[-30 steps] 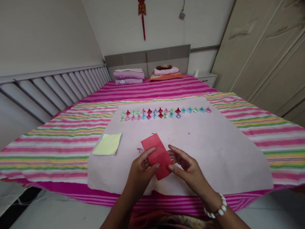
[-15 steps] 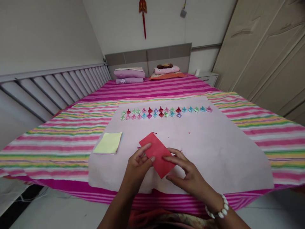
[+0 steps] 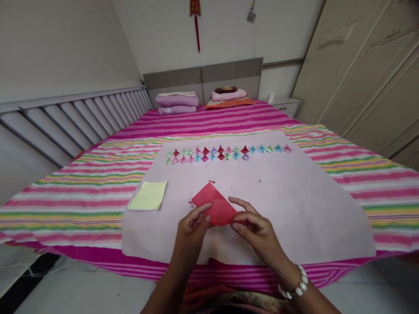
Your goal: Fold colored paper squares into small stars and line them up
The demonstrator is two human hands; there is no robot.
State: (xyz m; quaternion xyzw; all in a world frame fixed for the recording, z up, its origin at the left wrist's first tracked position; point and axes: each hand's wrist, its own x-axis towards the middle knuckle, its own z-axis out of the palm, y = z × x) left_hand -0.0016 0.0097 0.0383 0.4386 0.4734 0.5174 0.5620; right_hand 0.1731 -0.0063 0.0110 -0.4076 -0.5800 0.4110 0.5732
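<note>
A sheet of red paper (image 3: 218, 206) is held in the air over the pale sheet by both hands. My left hand (image 3: 194, 224) pinches its left lower side between thumb and fingers. At the right corner, the thumb and a finger of my right hand (image 3: 253, 224) grip the paper, with the index finger raised off it. The near edge of the red paper looks bent or tilted; how far it is folded I cannot tell. Small dark red scraps (image 3: 190, 203) lie beside and beyond the paper.
Folded paper pieces (image 3: 221, 152) in several colours form two rows at the back of the pale sheet (image 3: 304, 209). To the left lies a stack of yellow-topped paper squares (image 3: 149, 195). Striped bedding (image 3: 81, 192) surrounds the sheet; folded bedding (image 3: 177, 103) sits by the headboard.
My right hand has moved from lying over the paper's right side to pinching its right corner. The paper's near corner, earlier pointing down toward me, has come up and no longer shows.
</note>
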